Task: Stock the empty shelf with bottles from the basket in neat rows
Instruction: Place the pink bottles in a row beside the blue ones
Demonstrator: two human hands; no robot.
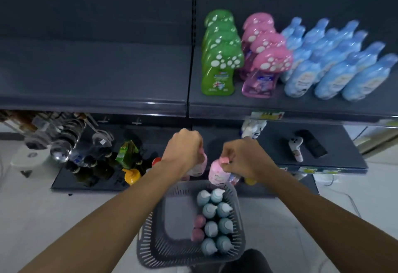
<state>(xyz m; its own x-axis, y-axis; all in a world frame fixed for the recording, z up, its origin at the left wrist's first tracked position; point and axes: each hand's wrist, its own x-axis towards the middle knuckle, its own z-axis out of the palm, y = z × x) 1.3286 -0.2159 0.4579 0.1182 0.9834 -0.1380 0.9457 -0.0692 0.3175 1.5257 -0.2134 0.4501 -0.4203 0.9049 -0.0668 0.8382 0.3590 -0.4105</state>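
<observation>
Slatted plastic basket (150,249) | left grip (183,147) clasps pink bottle (199,166) | right grip (243,156) pinches rounded pink bottle (216,174)

No legible txt; labels on green bottle (218,79) & shelf tag (267,115) too blurred.

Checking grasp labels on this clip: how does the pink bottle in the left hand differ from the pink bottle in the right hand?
The left hand wraps over its pink bottle, hiding most of it; the right hand pinches only the cap of its pink bottle, leaving the body exposed. The left bottle sits slightly higher. Both are lifted above the grey slotted plastic basket.
</observation>
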